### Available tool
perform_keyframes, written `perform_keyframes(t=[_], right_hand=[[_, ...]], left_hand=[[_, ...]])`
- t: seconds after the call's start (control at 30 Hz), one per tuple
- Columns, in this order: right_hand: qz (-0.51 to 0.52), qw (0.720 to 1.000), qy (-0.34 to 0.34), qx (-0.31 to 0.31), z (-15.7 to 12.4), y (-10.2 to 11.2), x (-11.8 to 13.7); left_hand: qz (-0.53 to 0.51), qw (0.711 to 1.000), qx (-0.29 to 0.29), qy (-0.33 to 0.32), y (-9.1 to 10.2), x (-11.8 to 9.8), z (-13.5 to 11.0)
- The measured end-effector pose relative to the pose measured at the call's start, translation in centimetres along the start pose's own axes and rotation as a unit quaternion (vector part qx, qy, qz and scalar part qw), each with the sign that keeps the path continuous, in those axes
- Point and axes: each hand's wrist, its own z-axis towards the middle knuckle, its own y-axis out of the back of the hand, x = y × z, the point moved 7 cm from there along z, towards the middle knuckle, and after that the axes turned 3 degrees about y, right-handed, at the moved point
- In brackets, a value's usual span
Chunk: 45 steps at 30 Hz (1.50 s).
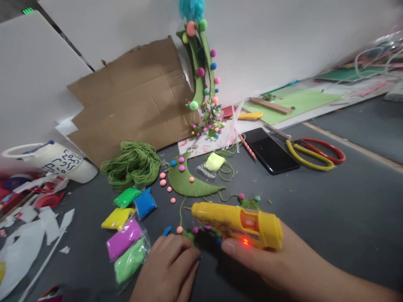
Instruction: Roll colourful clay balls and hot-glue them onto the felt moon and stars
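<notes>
My right hand is wrapped round a yellow glue gun, its nozzle pointing left and a red light glowing on its side. My left hand is curled, fingertips pressing down on a small green yarn piece dotted with coloured balls, partly hidden under the gun. Just beyond lies a green yarn-wrapped crescent with pink, purple and blue balls on and around it. Behind it stands a tall green decoration studded with coloured balls.
Packets of coloured clay lie at the left, a skein of green yarn beyond them. A black phone and red-and-yellow scissors lie at the right. Cardboard leans on the wall; a white bucket and paper scraps sit far left.
</notes>
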Motion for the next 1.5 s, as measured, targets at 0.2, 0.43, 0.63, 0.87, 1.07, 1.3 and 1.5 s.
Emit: perform_keyframes(t=[0.2,0.43,0.63,0.87,1.07,1.3,1.5], right_hand=[[0.009,1.0,0.013,-0.004,-0.21,0.01,0.22],[-0.004,1.0,0.018,-0.007,-0.1,0.23,-0.13],[-0.028,0.999,0.018,-0.01,-0.12,0.17,-0.06],[-0.035,0.999,0.01,-0.015,-0.18,0.29,0.02],[-0.015,1.0,0.02,-0.01,-0.17,0.25,0.03],[-0.007,1.0,0.007,-0.004,0.02,0.02,0.14],[-0.02,1.0,0.007,-0.016,0.04,0.16,-0.2]], left_hand=[[0.0,1.0,-0.005,0.005,0.13,0.27,-0.13],[0.01,0.999,-0.038,-0.003,0.42,0.31,-0.41],[0.005,0.999,-0.032,0.0,0.3,0.12,-0.18],[0.003,0.999,-0.031,-0.004,0.06,0.33,-0.25],[0.004,0.999,-0.048,-0.005,0.7,0.47,-0.16],[0.0,1.0,-0.023,-0.015,0.44,0.25,-0.06],[-0.003,1.0,-0.028,-0.01,0.33,0.35,-0.21]])
